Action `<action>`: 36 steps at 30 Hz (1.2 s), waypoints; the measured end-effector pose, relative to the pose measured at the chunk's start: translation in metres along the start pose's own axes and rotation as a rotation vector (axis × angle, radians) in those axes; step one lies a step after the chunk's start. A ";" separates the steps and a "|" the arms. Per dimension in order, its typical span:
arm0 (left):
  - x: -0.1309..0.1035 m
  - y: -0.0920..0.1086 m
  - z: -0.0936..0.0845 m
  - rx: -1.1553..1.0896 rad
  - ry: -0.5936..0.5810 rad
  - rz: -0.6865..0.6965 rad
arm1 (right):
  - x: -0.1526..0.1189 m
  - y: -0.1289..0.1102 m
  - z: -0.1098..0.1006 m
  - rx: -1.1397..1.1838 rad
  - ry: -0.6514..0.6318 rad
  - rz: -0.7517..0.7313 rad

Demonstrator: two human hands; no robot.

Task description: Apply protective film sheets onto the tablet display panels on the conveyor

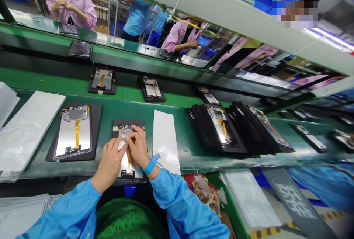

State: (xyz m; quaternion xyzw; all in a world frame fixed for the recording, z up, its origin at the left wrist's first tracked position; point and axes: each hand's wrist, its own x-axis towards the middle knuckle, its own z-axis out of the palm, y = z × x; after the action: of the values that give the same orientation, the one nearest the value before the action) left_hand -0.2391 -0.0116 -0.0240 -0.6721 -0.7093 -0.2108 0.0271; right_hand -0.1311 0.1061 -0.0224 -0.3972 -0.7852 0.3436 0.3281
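Landmark: the open tablet [129, 165] under the hands, lying on a black pad on the green bench [182, 139]. The left hand [108, 161] touches its upper circuit area, fingers extended and close together. The right hand [138, 146] touches the same area, fingers bent; whether its fingertips pinch anything cannot be told. A second open tablet [74, 132] lies left of the landmark. A white sheet [166, 135] lies just right of it; a stack of black pads [203, 128] stands farther right.
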 end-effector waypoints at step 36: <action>0.032 -0.003 -0.007 0.187 -0.043 0.086 | 0.062 0.055 -0.005 -0.364 -0.146 -0.246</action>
State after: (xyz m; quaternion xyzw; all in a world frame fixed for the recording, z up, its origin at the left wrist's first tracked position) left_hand -0.2464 0.0163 -0.0079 -0.7007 -0.6969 -0.1280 0.0834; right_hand -0.1339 0.1850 -0.0487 -0.3250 -0.8984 0.1817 0.2329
